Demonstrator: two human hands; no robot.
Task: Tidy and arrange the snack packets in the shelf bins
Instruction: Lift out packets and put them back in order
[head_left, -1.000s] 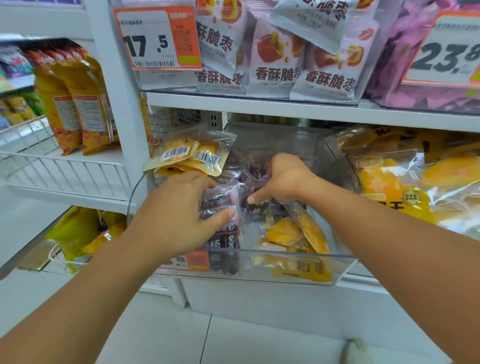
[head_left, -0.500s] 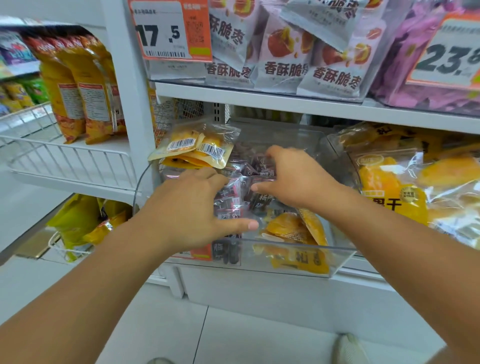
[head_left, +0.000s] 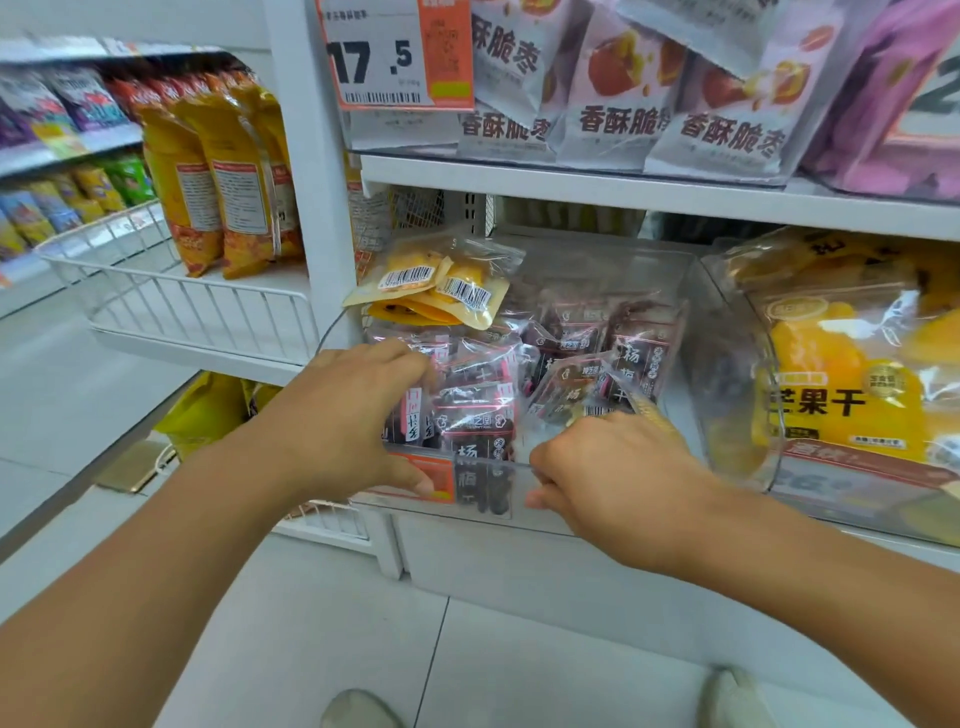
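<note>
A clear plastic bin (head_left: 693, 312) on the middle shelf holds several dark plum packets (head_left: 571, 332). Two small yellow packets (head_left: 441, 286) with barcodes lie on top at its back left. My left hand (head_left: 348, 415) is at the bin's front left. Its fingers curl over the front dark packets and its thumb lies against the orange label on the front wall. My right hand (head_left: 613, 467) is at the front right with its fingers curled. It grips a yellow packet (head_left: 647, 408), of which only a striped edge shows behind the knuckles.
Large mango bags (head_left: 831, 374) fill the bin to the right. White jujube packets (head_left: 623, 104) and a 17.5 price tag (head_left: 384, 57) sit on the shelf above. At the left, a white wire basket (head_left: 171, 301) holds orange bags (head_left: 223, 182). My shoes (head_left: 358, 709) show on the floor.
My right hand came forward and down from the dark packets to the bin's front right, where the yellow packets lay. My left hand's thumb dropped onto the front wall. The camera moved closer.
</note>
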